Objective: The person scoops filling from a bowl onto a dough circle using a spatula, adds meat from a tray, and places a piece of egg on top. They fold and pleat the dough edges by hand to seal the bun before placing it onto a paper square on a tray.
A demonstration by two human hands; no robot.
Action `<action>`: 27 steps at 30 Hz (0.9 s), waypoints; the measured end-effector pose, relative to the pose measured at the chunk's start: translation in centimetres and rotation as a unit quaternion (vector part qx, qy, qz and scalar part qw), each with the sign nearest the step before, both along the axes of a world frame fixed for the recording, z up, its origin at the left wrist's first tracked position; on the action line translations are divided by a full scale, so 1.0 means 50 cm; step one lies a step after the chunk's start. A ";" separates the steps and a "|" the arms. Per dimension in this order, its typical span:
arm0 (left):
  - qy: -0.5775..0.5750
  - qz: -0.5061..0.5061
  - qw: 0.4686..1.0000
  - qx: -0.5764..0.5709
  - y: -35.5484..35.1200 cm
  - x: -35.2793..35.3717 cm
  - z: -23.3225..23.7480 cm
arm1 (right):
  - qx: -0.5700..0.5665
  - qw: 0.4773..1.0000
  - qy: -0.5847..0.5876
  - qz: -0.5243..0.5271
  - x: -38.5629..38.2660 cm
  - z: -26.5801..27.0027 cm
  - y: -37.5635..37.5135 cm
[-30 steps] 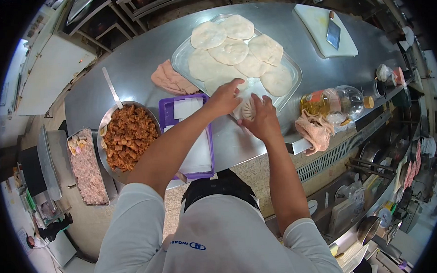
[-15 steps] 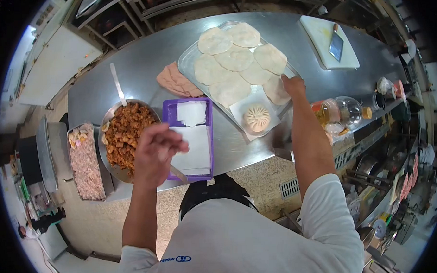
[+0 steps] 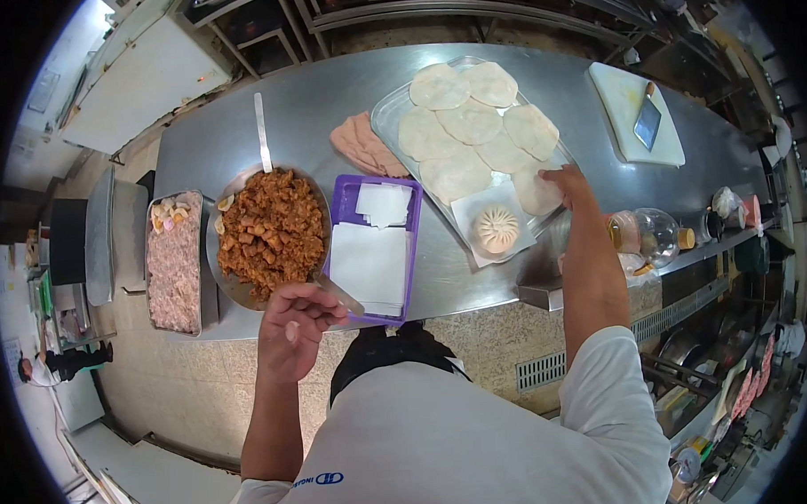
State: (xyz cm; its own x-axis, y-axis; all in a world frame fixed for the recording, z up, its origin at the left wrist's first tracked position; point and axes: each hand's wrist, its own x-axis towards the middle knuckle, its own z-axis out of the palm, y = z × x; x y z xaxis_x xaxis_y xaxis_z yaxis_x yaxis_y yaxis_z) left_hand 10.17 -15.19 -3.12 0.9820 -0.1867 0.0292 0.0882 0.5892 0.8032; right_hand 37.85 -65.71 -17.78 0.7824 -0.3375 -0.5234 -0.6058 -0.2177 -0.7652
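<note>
My right hand (image 3: 572,189) reaches to the right side of a metal tray (image 3: 383,110), its thumb and fingers pinching the edge of a round flat dough wrapper (image 3: 533,192). Several more wrappers overlap across the tray. A pleated bun (image 3: 496,229) sits on a square of white paper (image 3: 467,216) at the tray's near corner. My left hand (image 3: 301,325) is turned palm up with loosely bent fingers, holding nothing I can name. It hovers at the near rim of a bowl of brown chopped filling (image 3: 274,225), beside a flat metal utensil (image 3: 344,294).
A purple tray (image 3: 412,252) holds white paper squares. Left of the bowl stands a metal pan of pale minced filling (image 3: 175,269). A pink cloth (image 3: 364,145) lies behind. Rightward are a cutting board (image 3: 626,129) with a broad blade (image 3: 647,123) and an oil bottle (image 3: 656,237).
My left hand has dropped lower and toward my body, its palm now turned up. My right hand has closed on the wrapper's edge. The whole view has shifted slightly.
</note>
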 end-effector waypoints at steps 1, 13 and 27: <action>-0.003 0.002 1.000 0.000 -0.007 0.001 0.002 | 0.053 0.998 0.021 -0.035 0.004 -0.022 -0.013; 0.083 -0.088 0.993 -0.009 -0.079 0.073 0.017 | -0.271 0.896 -0.232 0.265 -0.073 0.347 0.175; -0.024 0.159 0.937 -0.310 0.201 -0.040 0.042 | -0.187 0.646 -0.423 0.607 -0.397 0.428 0.705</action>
State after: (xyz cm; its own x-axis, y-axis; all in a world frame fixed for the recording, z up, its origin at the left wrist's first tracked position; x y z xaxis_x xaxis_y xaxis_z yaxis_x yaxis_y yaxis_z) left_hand 8.18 -5.13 -1.03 0.9799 0.1825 0.0800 -0.1982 0.9346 0.2955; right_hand 17.98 -30.44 3.62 0.5428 0.8142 0.2060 0.7858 -0.4057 -0.4669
